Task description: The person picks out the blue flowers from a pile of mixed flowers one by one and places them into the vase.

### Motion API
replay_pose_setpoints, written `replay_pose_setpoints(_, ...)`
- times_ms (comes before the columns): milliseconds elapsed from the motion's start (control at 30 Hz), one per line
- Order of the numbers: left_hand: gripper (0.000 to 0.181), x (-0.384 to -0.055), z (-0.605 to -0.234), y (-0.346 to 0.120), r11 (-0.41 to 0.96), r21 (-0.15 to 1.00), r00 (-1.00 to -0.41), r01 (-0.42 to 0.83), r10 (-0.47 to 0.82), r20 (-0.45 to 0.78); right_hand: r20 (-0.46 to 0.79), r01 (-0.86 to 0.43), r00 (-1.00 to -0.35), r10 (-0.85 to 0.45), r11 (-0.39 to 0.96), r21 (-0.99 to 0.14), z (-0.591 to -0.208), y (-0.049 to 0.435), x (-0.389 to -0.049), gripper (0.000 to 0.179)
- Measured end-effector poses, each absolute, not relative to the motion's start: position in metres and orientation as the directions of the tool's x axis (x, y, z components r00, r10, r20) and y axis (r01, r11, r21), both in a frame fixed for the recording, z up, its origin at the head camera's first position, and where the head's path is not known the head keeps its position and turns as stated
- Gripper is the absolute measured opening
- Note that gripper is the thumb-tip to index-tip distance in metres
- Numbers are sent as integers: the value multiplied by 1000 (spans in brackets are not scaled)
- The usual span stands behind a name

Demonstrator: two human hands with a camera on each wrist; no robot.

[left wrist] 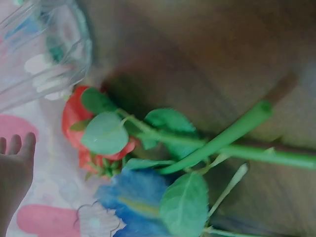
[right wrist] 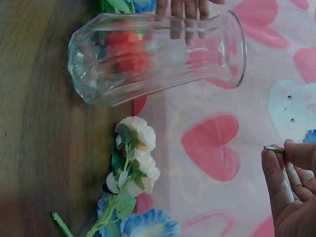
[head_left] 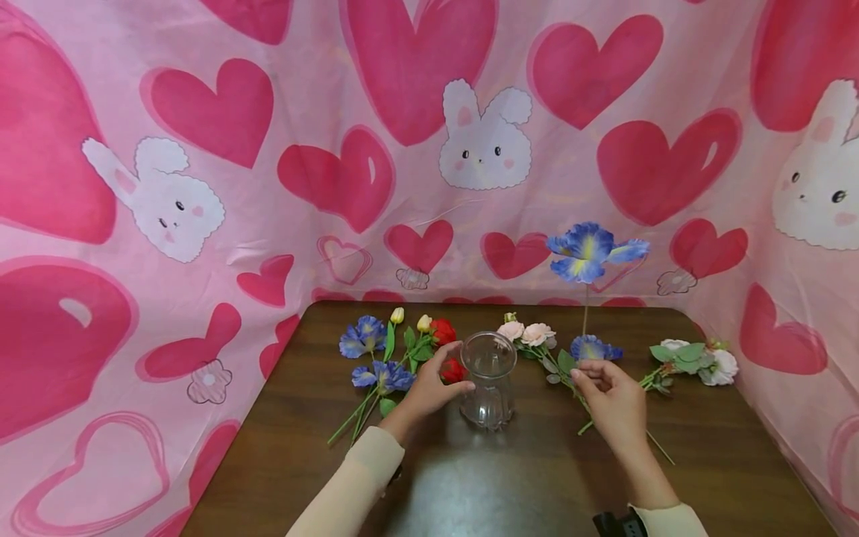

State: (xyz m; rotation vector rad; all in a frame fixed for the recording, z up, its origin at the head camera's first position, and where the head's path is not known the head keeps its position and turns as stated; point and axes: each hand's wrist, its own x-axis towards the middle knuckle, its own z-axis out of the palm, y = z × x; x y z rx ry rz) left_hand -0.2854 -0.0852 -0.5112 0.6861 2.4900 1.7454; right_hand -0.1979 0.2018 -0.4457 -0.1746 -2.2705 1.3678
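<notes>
A clear glass vase [head_left: 488, 399] stands upright near the middle of the table. My left hand [head_left: 432, 388] is at the left of its neck, thumb and fingers spread towards the glass. In the left wrist view a gap shows between that hand [left wrist: 15, 173] and the vase [left wrist: 49, 54]; whether any finger touches the glass I cannot tell. Between thumb and index finger, my right hand [head_left: 614, 406] pinches the thin stem of a blue iris [head_left: 585, 252], its bloom held high. The stem's green lower end [right wrist: 273, 148] pokes out of the pinch in the right wrist view.
Left of the vase lie blue irises [head_left: 385, 377], pale yellow tulips [head_left: 397, 315] and red roses [head_left: 443, 331]. To its right are pale pink roses [head_left: 539, 334], another blue iris [head_left: 593, 348] and white roses [head_left: 721, 368]. A heart-patterned cloth [head_left: 416, 201] hangs behind the table.
</notes>
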Motion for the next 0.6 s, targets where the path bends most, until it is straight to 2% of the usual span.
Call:
replay_pose_setpoints(167, 66, -287, -490, -88, 124, 906, -872, 405, 351, 342, 340, -152, -880, 332, 481, -863, -440, 193, -198, 16)
replay_pose_setpoints(267, 63, -280, -461, -88, 88, 897, -851, 434, 367, 375, 370, -194, -874, 314, 473, -859, -437, 188, -200, 15)
replay_pose_setpoints(400, 60, -269, -426, -85, 119, 871, -829, 476, 390, 400, 406, -243, -865, 294, 462, -853, -432, 179, -201, 13)
replay_pose_setpoints(600, 55, -263, -405, -73, 155, 806, -791, 571, 365, 491, 458, -318, -853, 251, 447, -836, -431, 165, -203, 10)
